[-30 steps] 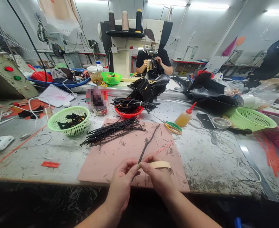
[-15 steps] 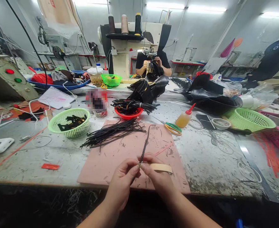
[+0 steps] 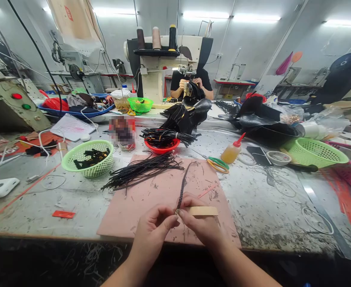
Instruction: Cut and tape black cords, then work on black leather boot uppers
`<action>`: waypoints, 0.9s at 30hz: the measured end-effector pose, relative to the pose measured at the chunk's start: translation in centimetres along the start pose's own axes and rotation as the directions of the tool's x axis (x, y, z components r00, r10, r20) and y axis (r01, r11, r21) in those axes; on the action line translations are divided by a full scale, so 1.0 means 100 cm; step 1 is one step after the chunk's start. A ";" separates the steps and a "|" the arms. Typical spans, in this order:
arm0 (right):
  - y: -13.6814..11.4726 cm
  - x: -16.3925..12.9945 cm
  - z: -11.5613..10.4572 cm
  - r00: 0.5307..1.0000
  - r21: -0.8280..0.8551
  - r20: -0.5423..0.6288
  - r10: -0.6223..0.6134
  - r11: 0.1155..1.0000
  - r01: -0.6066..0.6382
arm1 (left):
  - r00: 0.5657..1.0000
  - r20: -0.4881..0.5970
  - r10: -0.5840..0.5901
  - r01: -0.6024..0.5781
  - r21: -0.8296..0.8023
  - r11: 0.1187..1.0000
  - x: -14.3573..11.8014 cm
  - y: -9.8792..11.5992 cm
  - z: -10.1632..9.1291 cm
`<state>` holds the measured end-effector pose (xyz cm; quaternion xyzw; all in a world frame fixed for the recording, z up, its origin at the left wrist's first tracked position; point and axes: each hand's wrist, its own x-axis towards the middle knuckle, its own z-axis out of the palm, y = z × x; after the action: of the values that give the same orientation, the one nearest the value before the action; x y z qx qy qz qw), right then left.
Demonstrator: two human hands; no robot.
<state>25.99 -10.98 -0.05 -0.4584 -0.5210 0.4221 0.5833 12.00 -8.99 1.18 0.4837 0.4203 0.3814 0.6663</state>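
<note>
A dark braided cord (image 3: pixel 183 185) rises from between my fingertips, its far end curving over the pink mat (image 3: pixel 124 215). My left hand (image 3: pixel 154 226) pinches at the cord's near end with thumb and forefinger; the exact contact is small and partly hidden. Closed around the cord just beside it is my right hand (image 3: pixel 202 226). This hand also carries a roll of beige tape (image 3: pixel 204 211), which sticks out over the fingers to the right. Beyond both hands, a bundle of black braided cords (image 3: pixel 144 169) lies on the mat.
Behind the mat stands a red bowl (image 3: pixel 160 150) heaped with black strips. Green-and-orange scissors (image 3: pixel 219 164) and a glue bottle (image 3: pixel 231 150) are at right. A pale green basket (image 3: pixel 87 169) holds black pieces at left. Across the table, a person (image 3: pixel 207 83) works at a sewing machine (image 3: pixel 151 79).
My left fingertips have shifted slightly at the cord's near end, and the thumb now points more to the right. The cord leans a little differently. The whole view has tilted slightly upward.
</note>
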 end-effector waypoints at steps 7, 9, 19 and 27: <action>0.000 0.001 -0.003 0.996 0.058 0.092 -0.004 0.998 -0.001 | 0.953 0.142 -0.266 0.298 -0.293 0.908 0.001 0.011 0.006; 0.001 0.001 -0.003 0.994 0.118 0.109 -0.033 0.993 0.020 | 0.938 0.151 -0.310 0.343 -0.303 0.889 0.001 0.012 0.007; -0.007 0.002 -0.007 0.986 0.045 0.138 -0.089 0.995 0.084 | 0.979 0.142 -0.148 0.178 -0.222 0.959 0.000 0.008 0.003; -0.010 0.002 -0.011 0.952 0.114 0.272 -0.142 0.987 0.115 | 0.898 0.349 -0.268 0.389 -0.348 0.853 0.000 0.008 0.006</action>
<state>27.09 -11.10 0.89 -0.3307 -0.6056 0.4685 0.5517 12.43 -9.02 2.05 0.3037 0.3069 0.2655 0.8620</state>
